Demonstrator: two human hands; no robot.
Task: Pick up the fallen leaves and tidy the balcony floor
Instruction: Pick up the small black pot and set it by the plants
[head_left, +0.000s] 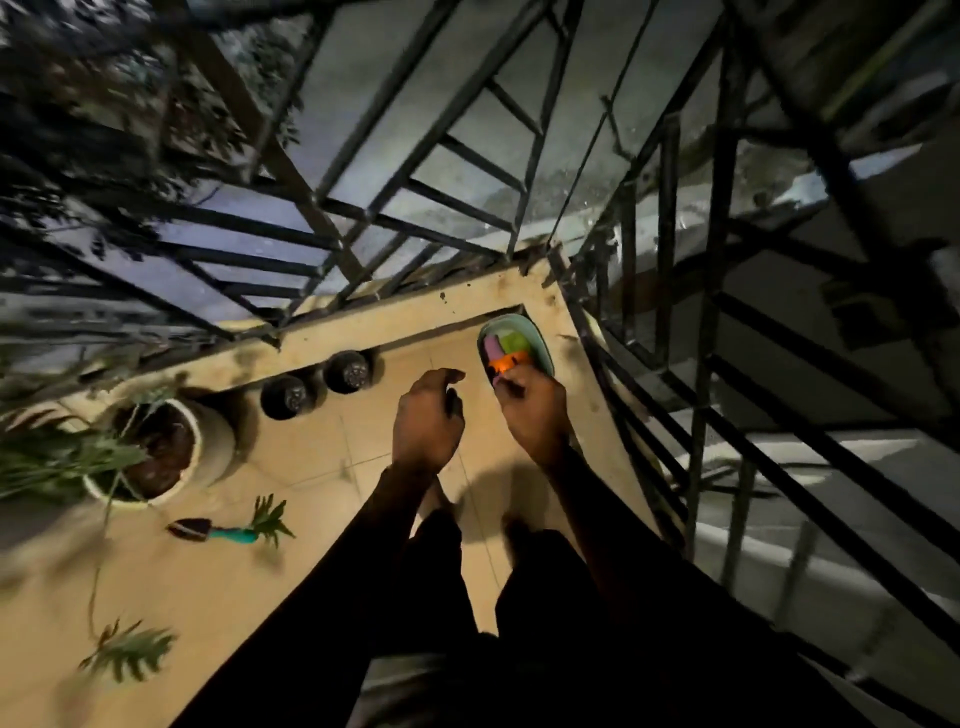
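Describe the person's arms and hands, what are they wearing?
Both arms wear long, plain dark sleeves, the left sleeve and right sleeve, ending at the wrists. The left hand and right hand are bare: no gloves, and no watch or ring shows in the dim light.

In front of you, the tub (541, 347) sits in the corner by the railing (714, 291). Left of it, two small pots (347, 371) stand along the wall (395, 312), then the plant pot (210, 441). Nearer you, a trowel (208, 532) lies beside a leaf (271, 519).

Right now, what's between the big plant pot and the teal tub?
Head view: two dark round containers against the ledge, between plant pot and teal tub.
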